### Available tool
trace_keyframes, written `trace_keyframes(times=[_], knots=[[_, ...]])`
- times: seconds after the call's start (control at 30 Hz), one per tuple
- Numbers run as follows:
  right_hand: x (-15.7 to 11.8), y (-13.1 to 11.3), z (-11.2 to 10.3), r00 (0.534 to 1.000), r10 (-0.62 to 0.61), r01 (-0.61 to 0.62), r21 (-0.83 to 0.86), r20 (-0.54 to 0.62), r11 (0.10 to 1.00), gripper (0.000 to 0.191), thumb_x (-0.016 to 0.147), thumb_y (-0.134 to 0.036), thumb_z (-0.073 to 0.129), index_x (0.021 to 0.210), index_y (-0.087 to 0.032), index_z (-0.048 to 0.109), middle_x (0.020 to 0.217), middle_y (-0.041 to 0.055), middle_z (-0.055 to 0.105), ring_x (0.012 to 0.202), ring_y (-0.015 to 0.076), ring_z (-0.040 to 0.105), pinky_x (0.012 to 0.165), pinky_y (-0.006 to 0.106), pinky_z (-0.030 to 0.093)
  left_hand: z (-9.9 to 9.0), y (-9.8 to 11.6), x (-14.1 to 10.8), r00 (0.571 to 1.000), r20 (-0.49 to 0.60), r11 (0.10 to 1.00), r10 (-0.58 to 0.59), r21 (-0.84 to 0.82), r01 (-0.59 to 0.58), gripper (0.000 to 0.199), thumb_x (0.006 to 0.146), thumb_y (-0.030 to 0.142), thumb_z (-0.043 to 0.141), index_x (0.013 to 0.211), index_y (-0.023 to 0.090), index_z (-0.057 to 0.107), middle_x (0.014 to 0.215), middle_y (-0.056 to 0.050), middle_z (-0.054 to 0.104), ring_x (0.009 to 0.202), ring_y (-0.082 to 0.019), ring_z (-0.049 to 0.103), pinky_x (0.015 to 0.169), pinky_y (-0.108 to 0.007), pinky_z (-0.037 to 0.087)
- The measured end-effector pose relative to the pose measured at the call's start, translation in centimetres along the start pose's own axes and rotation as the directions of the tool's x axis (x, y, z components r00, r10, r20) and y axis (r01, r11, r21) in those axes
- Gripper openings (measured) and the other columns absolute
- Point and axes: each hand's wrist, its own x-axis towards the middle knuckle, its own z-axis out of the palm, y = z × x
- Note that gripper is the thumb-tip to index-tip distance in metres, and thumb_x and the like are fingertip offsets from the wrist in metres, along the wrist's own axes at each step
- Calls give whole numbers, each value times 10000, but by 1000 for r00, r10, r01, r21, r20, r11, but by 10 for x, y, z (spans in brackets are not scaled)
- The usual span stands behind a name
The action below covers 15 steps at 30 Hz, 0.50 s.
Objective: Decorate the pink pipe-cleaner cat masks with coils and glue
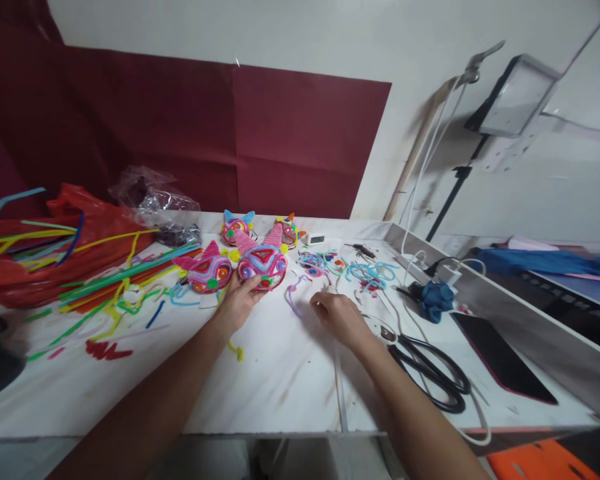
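Observation:
My left hand (239, 301) is closed on the lower edge of a pink cat-face mask (263, 267) made of pipe cleaners, with pointed pink ears and purple button-like eyes. Just left of it lies a similar pink mask (210, 273) with orange eyes. Two smaller cat faces, one with blue ears (237, 229) and one with orange ears (291, 231), stand behind. My right hand (337, 315) is over the table with its fingers curled, close to a purple pipe cleaner (295, 299); whatever its fingertips may hold is too small to make out.
Colourful pipe cleaners (130, 273) and a red plastic bag (75, 233) cover the left side. Black-handled scissors (430, 367), a dark phone-like slab (503, 357), white cables and a blue pipe-cleaner tangle (373, 272) lie on the right. A raised edge (480, 300) borders the table's right side.

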Motion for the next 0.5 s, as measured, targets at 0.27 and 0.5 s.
trace_keyframes(times=[0.27, 0.5], knots=[[-54, -2, 1, 973, 219, -175, -390, 73, 904, 390, 883, -206, 733, 1263, -278, 785, 915, 187, 867, 801, 397, 838, 607, 392, 486, -4, -4, 2, 999, 0, 999, -39, -21, 39, 532, 817, 188, 915, 1263, 306, 651, 1064, 37, 807, 981, -205, 753, 1086, -472, 550], [-52, -17, 1, 937, 304, -179, -509, 174, 842, 600, 938, -51, 562, 1513, -208, 630, 1133, 184, 865, 1005, 332, 849, 747, 359, 563, 1, -7, 0, 999, 13, 998, -44, -41, 44, 675, 722, 216, 985, 1285, 315, 627, 1065, 49, 805, 950, -195, 757, 1038, -442, 576]])
